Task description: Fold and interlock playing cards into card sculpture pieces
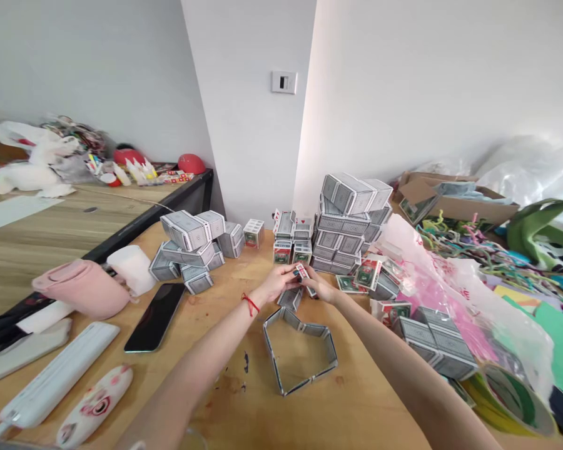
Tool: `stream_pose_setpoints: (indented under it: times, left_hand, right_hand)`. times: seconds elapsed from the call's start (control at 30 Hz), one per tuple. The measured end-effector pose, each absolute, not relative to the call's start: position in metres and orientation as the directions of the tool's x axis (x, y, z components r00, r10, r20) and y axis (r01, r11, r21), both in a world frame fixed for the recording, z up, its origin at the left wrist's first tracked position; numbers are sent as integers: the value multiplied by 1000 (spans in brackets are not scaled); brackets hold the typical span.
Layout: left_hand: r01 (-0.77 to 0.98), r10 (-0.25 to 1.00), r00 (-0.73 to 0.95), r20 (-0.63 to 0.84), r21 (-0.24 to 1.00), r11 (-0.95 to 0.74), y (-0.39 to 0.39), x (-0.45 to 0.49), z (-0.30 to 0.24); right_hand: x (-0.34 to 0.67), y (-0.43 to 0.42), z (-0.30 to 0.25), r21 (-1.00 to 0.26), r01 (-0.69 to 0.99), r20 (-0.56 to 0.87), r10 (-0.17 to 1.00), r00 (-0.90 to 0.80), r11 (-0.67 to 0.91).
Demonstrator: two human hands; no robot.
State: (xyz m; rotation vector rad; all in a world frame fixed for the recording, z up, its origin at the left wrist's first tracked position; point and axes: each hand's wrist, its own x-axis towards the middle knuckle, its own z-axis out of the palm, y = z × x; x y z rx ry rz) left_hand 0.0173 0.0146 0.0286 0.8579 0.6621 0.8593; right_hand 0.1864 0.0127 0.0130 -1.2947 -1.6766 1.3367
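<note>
My left hand (280, 280) and my right hand (321, 287) meet over the middle of the table, fingers closed on a small playing card (303, 270) with red and white showing; whether it is one card or several I cannot tell. Just below the hands lies a grey card piece (289, 300), partly covered by my fingers. Nearer me, a heart-like outline of joined cards (329, 345) stands on edge. Behind the hands are two stacks of boxed cards (284, 226), and to their right rises a taller pile of grey card blocks (341, 223).
More grey card blocks (187, 231) are piled left, by a black phone (154, 317), a pink cup-like object (82, 289) and a white power strip (60, 373). At right lie red-and-green card packs (368, 273), plastic bags (488, 319) and a yellow tape roll (492, 422).
</note>
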Motion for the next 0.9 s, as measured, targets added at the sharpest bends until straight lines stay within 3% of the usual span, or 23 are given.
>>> stream_pose_setpoints:
  times: [0.47,0.7,0.9]
  left_hand:
    - [-377,892,412,-185,857,352,10,22,20]
    - [-504,906,400,-139,792,344,11,22,-4]
    - [-490,896,428,-116,804,337,16,22,-13]
  right_hand:
    - [180,6,-10,-966,216,88,966,-242,142]
    - [176,-2,-17,-923,334,145,976,-161,192]
    - [174,-6,-20,-871,459,163,984,-71,177]
